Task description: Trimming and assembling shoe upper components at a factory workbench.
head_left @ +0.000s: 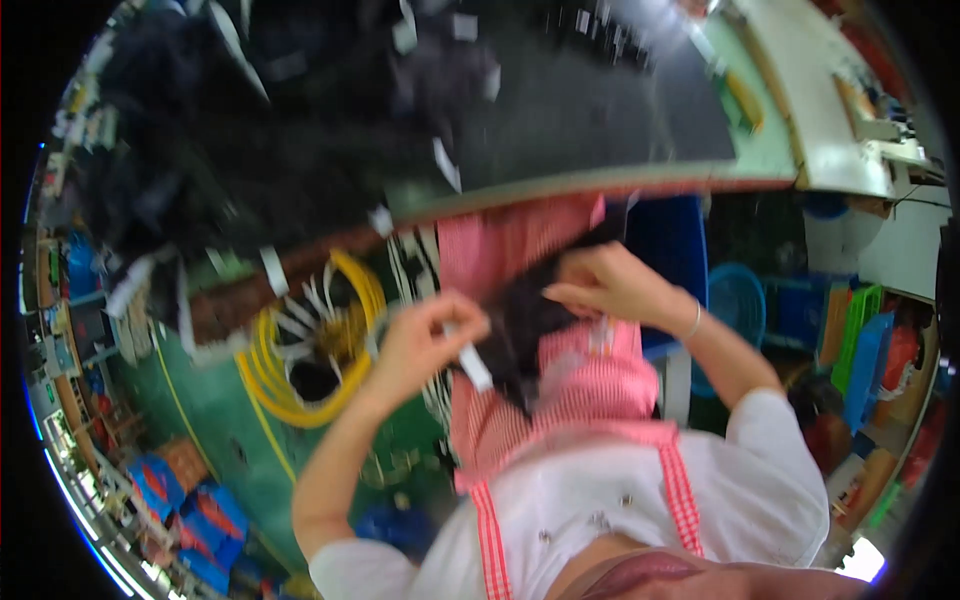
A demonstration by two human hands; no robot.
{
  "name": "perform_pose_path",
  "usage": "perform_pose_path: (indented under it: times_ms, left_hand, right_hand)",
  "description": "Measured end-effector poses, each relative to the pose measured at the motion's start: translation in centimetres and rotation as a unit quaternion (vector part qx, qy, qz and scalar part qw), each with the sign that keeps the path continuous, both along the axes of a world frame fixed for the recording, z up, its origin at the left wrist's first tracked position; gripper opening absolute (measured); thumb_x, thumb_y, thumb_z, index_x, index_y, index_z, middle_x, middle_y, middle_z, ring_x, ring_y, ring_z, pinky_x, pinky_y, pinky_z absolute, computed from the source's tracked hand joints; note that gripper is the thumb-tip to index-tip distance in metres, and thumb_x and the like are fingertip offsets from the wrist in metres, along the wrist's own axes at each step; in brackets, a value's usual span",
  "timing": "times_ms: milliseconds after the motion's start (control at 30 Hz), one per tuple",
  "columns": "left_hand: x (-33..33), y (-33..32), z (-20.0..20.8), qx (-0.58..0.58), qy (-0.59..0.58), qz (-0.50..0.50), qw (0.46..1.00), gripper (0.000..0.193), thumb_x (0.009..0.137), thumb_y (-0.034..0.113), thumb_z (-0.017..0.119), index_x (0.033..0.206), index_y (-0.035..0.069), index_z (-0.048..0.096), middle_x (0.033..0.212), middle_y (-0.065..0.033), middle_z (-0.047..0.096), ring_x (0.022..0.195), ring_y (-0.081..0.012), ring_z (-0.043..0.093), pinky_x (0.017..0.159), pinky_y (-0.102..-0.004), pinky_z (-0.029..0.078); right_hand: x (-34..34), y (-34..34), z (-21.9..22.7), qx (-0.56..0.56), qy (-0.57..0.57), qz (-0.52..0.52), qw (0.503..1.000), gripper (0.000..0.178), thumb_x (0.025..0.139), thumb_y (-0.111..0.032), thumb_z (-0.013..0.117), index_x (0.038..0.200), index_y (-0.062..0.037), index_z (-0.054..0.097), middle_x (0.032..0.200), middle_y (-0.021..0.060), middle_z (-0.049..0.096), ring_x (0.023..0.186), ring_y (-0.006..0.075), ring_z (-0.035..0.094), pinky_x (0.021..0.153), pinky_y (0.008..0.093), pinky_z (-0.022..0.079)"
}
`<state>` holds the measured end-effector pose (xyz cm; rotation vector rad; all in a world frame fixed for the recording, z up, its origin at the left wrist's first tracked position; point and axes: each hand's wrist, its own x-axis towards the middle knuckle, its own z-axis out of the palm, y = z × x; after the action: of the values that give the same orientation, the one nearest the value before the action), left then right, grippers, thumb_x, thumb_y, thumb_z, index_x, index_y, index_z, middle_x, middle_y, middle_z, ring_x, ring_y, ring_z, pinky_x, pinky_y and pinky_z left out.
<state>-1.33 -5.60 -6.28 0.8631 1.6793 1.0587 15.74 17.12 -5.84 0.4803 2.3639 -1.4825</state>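
A piece of black cloth (522, 318) with a white label (475, 368) at its left side is stretched between my hands, over my lap. My left hand (432, 342) is closed in a pinch at the cloth's left edge, right above the label. On the other side my right hand (612, 284) has its fingers curled together at the cloth's upper right part. Both hands are somewhat blurred, so the exact grip points do not show. A pink checked apron (600, 378) lies under the cloth.
A table (620, 186) across the front bears a heap of dark garments (330, 130) with white labels, some hanging over its edge. On the floor at left stands a round yellow basket (285, 408). A blue bin (668, 240) is by my right arm, with a light-blue basket (738, 300) beyond.
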Motion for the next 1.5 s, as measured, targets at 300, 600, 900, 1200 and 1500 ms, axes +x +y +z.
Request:
perform_pose_path:
  times_ms: [300,600,900,1200,1500]
  left_hand:
    - [0.9,-0.1,-0.6,-0.036,-0.046,-0.029,0.998,0.018,0.09,0.019,0.07,0.097,0.002,0.068,0.081,-0.0008,0.067,0.065,-0.0077,0.063,0.061,-0.0216,0.051]
    - [0.4,-0.5,0.7,-0.05,-0.106,-0.021,0.993,0.016,0.091,0.015,0.069,0.099,0.001,0.067,0.085,-0.0005,0.068,0.072,-0.0063,0.065,0.066,-0.0213,0.054]
    - [0.5,-0.9,1.6,-0.071,-0.109,-0.026,0.991,0.016,0.091,0.015,0.069,0.1,0.001,0.067,0.088,0.0,0.068,0.075,-0.006,0.065,0.068,-0.0204,0.054]
    - [0.3,-0.5,1.5,-0.062,-0.132,-0.032,0.989,0.016,0.091,0.015,0.069,0.099,0.002,0.067,0.088,0.0007,0.068,0.075,-0.0059,0.065,0.068,-0.0208,0.054]
    - [0.5,-0.2,1.7,-0.075,-0.105,-0.032,0.991,0.015,0.091,0.015,0.07,0.099,0.003,0.067,0.089,0.0015,0.067,0.077,-0.005,0.062,0.072,-0.0213,0.052]
  right_hand:
    - [4.5,0.1,-9.7,0.051,0.22,-0.313,0.922,0.031,0.073,-0.023,0.081,0.083,0.0003,0.063,0.076,0.0135,0.062,0.072,0.0268,0.062,0.066,0.0343,0.05]
    - [-3.1,-5.8,-4.6,0.139,0.232,0.109,0.957,0.04,0.072,-0.008,0.067,0.108,-0.0062,0.05,0.105,0.0144,0.054,0.091,0.0366,0.062,0.072,0.0461,0.05]
    - [-4.0,-5.2,-5.0,-0.158,0.229,-0.053,0.959,0.049,0.08,-0.024,0.077,0.117,-0.0051,0.05,0.09,0.0143,0.055,0.074,0.0247,0.057,0.065,0.0366,0.048]
    - [-3.7,-3.9,-7.0,-0.001,0.244,-0.072,0.967,0.026,0.091,-0.01,0.045,0.112,0.0017,0.054,0.085,0.0217,0.063,0.08,0.0369,0.065,0.074,0.0453,0.051]
    - [-2.3,-3.8,-5.3,-0.2,0.085,-0.043,0.975,0.027,0.089,-0.013,0.054,0.114,-0.0017,0.059,0.083,0.012,0.065,0.065,0.018,0.065,0.065,0.0331,0.056]
